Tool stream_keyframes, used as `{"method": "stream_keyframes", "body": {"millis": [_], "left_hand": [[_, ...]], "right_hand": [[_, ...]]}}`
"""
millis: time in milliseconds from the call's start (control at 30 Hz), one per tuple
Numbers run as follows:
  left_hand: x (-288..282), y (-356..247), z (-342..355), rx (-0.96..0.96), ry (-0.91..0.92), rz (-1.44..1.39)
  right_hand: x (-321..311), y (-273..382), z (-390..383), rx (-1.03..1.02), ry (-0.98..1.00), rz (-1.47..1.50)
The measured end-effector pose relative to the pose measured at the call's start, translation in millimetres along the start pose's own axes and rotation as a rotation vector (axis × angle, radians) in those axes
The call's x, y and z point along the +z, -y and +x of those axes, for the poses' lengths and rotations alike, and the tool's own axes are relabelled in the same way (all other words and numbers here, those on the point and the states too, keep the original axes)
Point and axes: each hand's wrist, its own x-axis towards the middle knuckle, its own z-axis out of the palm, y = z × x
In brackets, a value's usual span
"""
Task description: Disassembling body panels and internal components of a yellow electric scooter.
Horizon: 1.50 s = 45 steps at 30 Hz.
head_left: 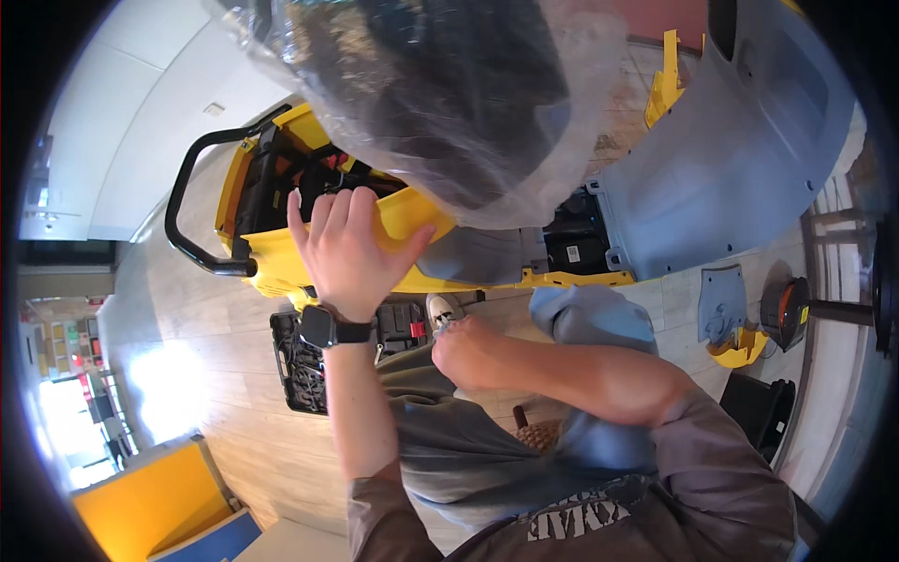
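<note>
Fingers (323,211) of the left hand (351,258) are spread flat on the yellow machine (281,258); the right hand (468,351) is closed, empty. Balance could be lost if the machine rolls.

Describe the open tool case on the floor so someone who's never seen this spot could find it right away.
Start at the big yellow machine with the black tubular handle. Just below its yellow edge, on the pale wood floor beside the left hand, lies the tool case. It is the only flat black tray there, filled with rows of small tools.
</note>
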Motion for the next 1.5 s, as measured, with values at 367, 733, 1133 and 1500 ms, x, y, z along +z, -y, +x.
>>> {"method": "stream_keyframes", "body": {"millis": [367, 733, 1133, 1500], "left_hand": [[10.6, 8.3, 52.6, 0.087, 0.575, -0.372], [57.7, 32.6, 90.8, 0.138, 1.095, -0.745], [54.6, 3.4, 75.9, 0.248, 0.759, -0.117], [41.8, 5.4, 71.6, 0.207, 0.754, -0.021]], "right_hand": [[-4.9, 3.4, 9.0, 0.049, 0.356, 0.003], [14.3, -55.6, -17.3, 0.388, 0.013, 0.144], [55.6, -256.9, -41.7, 1.103, -0.317, 1.073], [92.3, -242.1, 5.6, 1.114, -0.281, 1.222]]}}
